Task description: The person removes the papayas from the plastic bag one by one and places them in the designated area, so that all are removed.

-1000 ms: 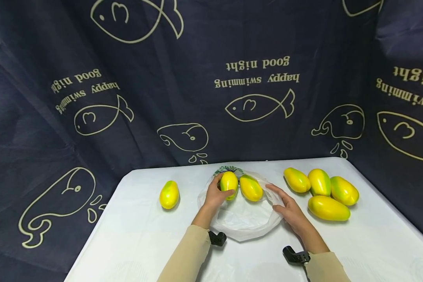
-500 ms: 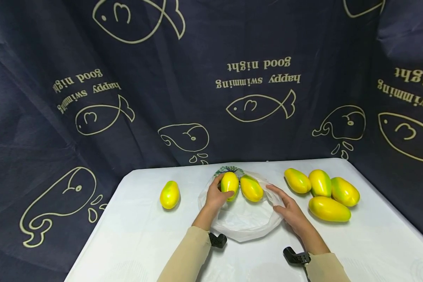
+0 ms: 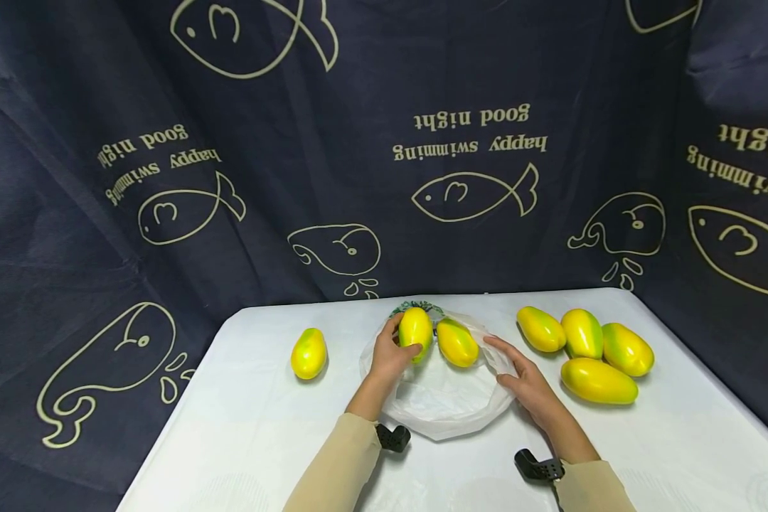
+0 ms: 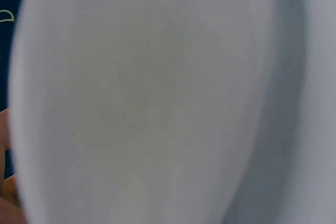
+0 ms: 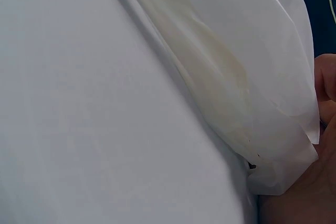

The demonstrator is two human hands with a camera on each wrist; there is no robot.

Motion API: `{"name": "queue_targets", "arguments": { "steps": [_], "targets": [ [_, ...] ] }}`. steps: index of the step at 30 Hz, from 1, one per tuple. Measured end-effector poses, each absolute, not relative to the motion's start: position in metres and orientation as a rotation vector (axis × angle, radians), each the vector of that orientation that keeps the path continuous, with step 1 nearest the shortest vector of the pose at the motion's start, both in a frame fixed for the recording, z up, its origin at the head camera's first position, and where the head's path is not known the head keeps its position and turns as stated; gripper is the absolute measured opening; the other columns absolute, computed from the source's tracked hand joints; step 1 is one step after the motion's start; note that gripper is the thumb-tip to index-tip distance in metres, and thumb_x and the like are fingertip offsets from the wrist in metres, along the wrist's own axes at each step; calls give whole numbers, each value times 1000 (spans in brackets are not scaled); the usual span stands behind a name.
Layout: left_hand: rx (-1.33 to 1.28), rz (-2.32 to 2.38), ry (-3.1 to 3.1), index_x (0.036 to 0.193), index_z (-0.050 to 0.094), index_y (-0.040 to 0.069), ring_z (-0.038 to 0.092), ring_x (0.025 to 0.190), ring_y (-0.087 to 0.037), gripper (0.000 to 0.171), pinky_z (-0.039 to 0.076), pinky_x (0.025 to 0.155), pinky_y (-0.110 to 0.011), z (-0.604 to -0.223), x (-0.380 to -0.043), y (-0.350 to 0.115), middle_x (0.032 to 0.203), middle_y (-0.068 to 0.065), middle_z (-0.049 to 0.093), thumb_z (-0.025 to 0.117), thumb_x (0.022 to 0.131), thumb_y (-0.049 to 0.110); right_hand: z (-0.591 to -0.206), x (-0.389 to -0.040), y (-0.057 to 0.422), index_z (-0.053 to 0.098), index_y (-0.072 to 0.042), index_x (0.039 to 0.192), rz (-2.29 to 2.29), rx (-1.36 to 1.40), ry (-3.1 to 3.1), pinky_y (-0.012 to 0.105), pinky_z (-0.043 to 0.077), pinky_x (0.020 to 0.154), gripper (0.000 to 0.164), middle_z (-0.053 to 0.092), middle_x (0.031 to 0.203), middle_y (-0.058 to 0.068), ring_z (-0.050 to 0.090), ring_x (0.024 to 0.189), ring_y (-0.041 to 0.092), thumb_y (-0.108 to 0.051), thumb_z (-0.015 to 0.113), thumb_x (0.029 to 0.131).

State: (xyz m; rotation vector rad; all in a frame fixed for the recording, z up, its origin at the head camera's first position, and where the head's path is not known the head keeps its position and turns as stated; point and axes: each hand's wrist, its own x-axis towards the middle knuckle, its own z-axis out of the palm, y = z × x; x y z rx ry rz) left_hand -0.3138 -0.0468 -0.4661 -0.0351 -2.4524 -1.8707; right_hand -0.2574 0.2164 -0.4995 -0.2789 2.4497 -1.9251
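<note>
A white plastic bag (image 3: 448, 421) with a green print at its far end lies spread with its mouth facing up. My left hand (image 3: 387, 355) grips a yellow-green mango (image 3: 416, 328) over the bag's left side, thumb on the near side. Just right of it, a second mango (image 3: 457, 344) rests in the bag. My right hand (image 3: 530, 384) holds the bag's right rim, its thumb and fingers spread along the plastic. The bag's pale plastic (image 4: 142, 98) fills most of the left wrist view and hides the held mango there.
A single mango (image 3: 308, 353) lies left of the bag on the white-covered table (image 3: 243, 419). Several mangoes (image 3: 598, 380) sit grouped to the right. A dark cloth (image 3: 333, 178) with fish drawings hangs behind the table.
My left hand and the mango in it have shifted up very slightly. The right hand, the bag and the other mangoes look the same.
</note>
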Motion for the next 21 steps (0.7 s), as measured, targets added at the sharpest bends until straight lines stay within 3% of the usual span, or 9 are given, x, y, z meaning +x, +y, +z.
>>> {"name": "queue_targets", "arguments": {
  "steps": [13, 21],
  "targets": [
    [-45, -1883, -2384, 151, 41, 16, 48, 138, -38, 78, 50, 108, -49, -443, -308, -62, 154, -13, 44, 74, 81, 3, -499, -258, 216, 42, -16, 152, -1924, -283, 2456, 63, 0, 125, 72, 19, 168, 11, 4, 157, 36, 10, 50, 85],
    [-107, -1836, -2349, 153, 39, 20, 43, 141, -39, 78, 44, 113, -53, -427, -302, -76, 159, -9, 38, 72, 84, 5, -500, -258, 217, 42, -18, 152, -1918, -286, 2459, 64, 1, 124, 73, 20, 168, 10, 5, 157, 37, 10, 50, 86]
  ]
}}
